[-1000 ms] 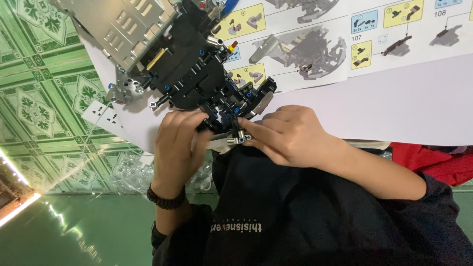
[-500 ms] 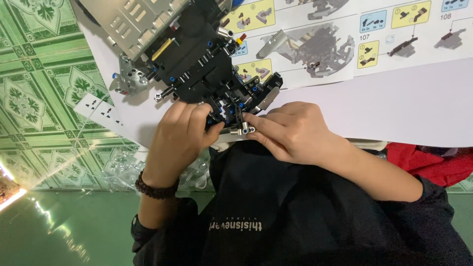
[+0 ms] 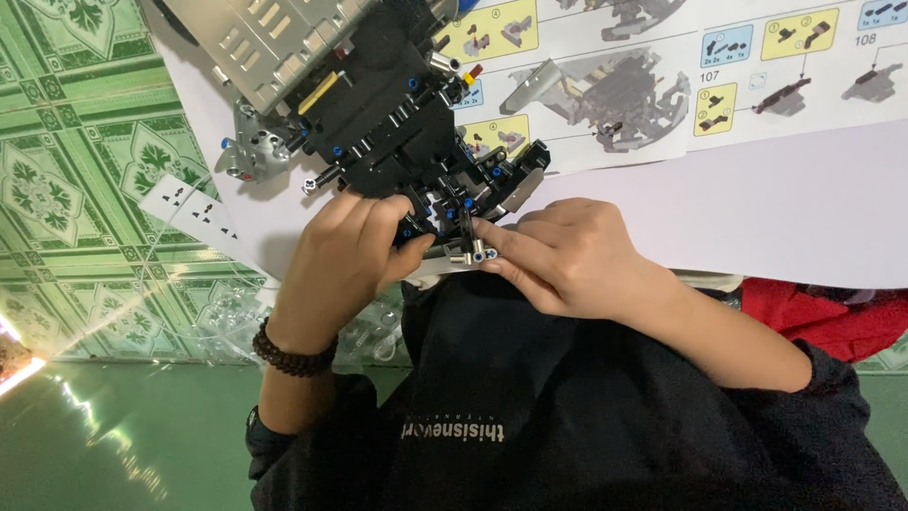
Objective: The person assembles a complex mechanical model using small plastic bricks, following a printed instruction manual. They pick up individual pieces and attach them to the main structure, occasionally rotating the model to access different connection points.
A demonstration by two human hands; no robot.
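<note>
Black and grey, the plastic brick-built vehicle chassis [image 3: 397, 123] is lying in the head view on the white table sheet [image 3: 757, 208], its long axis running from upper left down toward you, its near end sitting right between your hands. Your left hand [image 3: 345, 265] is gripping that near end from the left with fingers curled around it, while your right hand [image 3: 567, 255] is pinching a small grey connector piece [image 3: 470, 252] at the chassis's lower edge, index finger pointing left; both hands are equally close, beside the printed instruction booklet [image 3: 662, 76].
</note>
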